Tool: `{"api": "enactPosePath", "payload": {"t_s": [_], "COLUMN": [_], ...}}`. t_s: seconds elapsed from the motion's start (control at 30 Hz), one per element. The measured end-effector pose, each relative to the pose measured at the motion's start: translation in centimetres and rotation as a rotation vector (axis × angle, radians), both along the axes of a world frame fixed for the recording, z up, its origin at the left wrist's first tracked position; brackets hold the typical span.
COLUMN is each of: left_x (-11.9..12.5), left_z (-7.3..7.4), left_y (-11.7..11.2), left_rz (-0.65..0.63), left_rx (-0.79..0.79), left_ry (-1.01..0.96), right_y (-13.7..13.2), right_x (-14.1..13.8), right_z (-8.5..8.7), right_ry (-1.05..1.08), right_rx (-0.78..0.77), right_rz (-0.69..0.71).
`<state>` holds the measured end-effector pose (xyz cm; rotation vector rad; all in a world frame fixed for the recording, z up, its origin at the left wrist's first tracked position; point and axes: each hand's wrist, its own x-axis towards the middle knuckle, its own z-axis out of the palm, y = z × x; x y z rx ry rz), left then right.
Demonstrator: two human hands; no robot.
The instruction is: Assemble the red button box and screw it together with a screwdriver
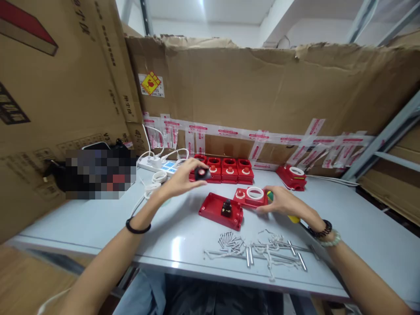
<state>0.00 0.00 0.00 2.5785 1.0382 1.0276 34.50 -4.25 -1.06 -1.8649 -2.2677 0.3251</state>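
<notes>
My left hand point(183, 178) is closed on a small black round part point(201, 173) with a reddish centre, held above the table. My right hand point(282, 202) has thumb and fingers around the right end of a red housing cover point(241, 199), which carries a red knob and a white ring point(255, 193). Partly under that hand lies a screwdriver point(294, 219) with a green and yellow handle. Between my hands, an open red housing base point(211, 208) lies on the table, a black switch block point(226, 208) inside it.
Several red housings point(229, 170) stand in a row at the back, another point(292, 177) to the right. Screws point(229, 241), metal pins point(250, 256) and thin rods lie near the front edge. White rings point(159, 177) and a power strip point(167, 166) are left; cardboard point(256, 87) walls the back.
</notes>
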Motion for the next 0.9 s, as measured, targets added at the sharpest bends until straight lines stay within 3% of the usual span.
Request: {"api": "enactPosePath", "payload": {"t_s": [0.07,0.17,0.4,0.73,0.9], "left_x": [2.5,4.9,5.8,5.7,5.5], "left_z": [-0.2,-1.2,-2.8,-2.9,-2.4], "left_y": [-1.3,-2.4,-2.1,-2.0,-2.4], "left_rz": [-0.253,-0.411,-0.48,-0.527,-0.45], "left_rx": [-0.075,-0.159,-0.198,-0.233,-0.236], "left_ry": [-0.065,-0.099,-0.044,-0.016,0.019], "right_y": [0.3,0.7,0.8,0.8,0.9], "right_x": [0.1,0.2,0.0,0.3,0.4], "right_z": [-0.4,-1.0,-1.1,-1.5,-1.6], "right_ry": [-0.038,-0.078,-0.095,-0.109,-0.109], "right_rx": [-0.023,-0.043,-0.057,-0.054,-0.044], "right_rz": [0.041,0.054,0.066,0.083,0.093]}}
